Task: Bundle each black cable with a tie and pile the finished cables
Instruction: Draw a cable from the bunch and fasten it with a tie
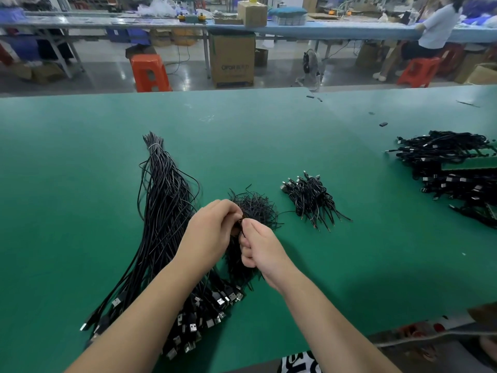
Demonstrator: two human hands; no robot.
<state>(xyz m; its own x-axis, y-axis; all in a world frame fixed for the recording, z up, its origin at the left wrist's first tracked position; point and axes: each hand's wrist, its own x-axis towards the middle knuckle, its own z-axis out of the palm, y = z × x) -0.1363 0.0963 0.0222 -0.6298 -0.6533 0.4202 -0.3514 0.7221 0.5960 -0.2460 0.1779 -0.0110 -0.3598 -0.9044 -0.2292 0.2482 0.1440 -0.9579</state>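
Observation:
A long sheaf of loose black cables [161, 200] lies on the green table [80, 157], its USB plugs fanned out near the front edge. Just right of it sits a heap of black ties [258, 208]. My left hand [209, 232] and my right hand [258, 251] meet above that heap, fingers curled round a coiled black cable [238, 226], which they mostly hide. My right thumb and forefinger pinch a thin black tie at the coil. A small pile of bundled cables [312, 197] lies further right.
A large heap of black cables [451, 168] fills the table's right edge. Small black bits [383, 124] lie scattered at the far side. Beyond the table stand orange stools [150, 72], cardboard boxes [232, 60], a floor fan and a seated person [433, 30] at another bench.

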